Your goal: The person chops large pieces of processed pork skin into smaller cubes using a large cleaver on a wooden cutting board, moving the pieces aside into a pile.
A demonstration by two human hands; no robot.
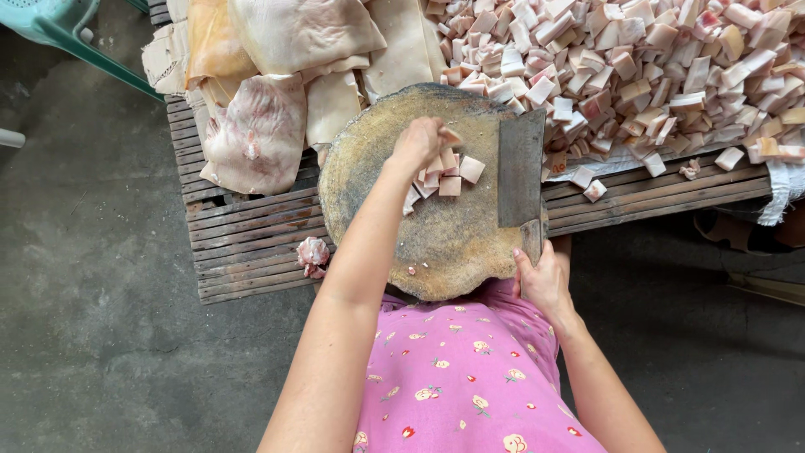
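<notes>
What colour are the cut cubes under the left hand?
Pale pink and cream cubes, by the left hand; head view.

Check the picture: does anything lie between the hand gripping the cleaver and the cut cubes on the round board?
Nothing visible does. The right hand holds the cleaver beside the cut cubes, with only bare chopping board between them. The left hand already rests on those cubes.

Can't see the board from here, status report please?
Left hand on cut meat cubes. Right hand grips cleaver, blade flat on chopping board. Nothing blocking.
</notes>
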